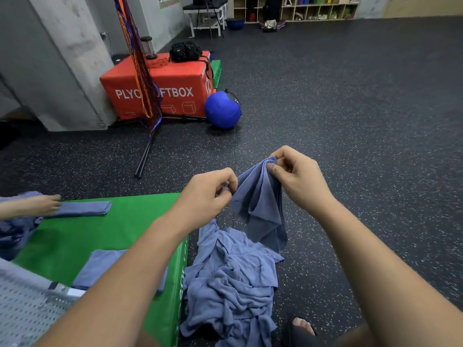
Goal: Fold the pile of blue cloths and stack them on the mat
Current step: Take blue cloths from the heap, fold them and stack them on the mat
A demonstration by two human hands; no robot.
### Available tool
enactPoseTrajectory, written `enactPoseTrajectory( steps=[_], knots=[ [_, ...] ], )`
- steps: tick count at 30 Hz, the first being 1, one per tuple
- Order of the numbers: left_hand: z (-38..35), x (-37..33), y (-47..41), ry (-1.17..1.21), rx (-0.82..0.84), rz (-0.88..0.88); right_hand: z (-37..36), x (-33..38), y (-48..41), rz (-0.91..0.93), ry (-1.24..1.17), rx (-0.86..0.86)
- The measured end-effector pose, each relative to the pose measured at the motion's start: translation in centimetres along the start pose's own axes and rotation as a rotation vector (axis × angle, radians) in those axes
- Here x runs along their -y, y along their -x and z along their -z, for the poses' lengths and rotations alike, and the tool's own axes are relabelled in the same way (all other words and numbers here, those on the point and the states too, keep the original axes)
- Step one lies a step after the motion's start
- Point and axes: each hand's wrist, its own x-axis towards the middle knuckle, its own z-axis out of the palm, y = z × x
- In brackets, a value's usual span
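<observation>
Step in hand: opening out one cloth before folding.

- The left hand [208,194], centre of the frame, pinches the top edge of the held cloth [260,209] between thumb and curled fingers.
- The right hand [298,176], just to the right and slightly higher, pinches a bunched corner of the same cloth.
- The cloth hangs gathered and creased between the two hands. Whether its lower hem touches the pile below cannot be told.
- The pile [233,279] lies crumpled on the floor [350,121] at lower centre, against the right edge of the green mat [87,236].
- One folded cloth [100,269] lies on the mat at lower left, partly hidden by the left forearm. A narrow folded strip [85,208] lies at the left edge of the frame.

Progress, as judged: most of the pile remains unfolded.

The next move calls for the following:
1. Slide the hands apart along the top edge until each holds a corner.
2. Draw the cloth taut so the creases drop out.
3. Fold it and set it squarely on a folded cloth on the mat
</observation>
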Motion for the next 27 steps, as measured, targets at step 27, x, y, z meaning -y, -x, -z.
enactPoseTrajectory(
  steps=[27],
  knots=[
    [-2.3,-3.0,-0.2,-0.156,-0.153,-0.114,0.3,0.7,0.0,-0.082,-0.072,-0.177]
  ],
)
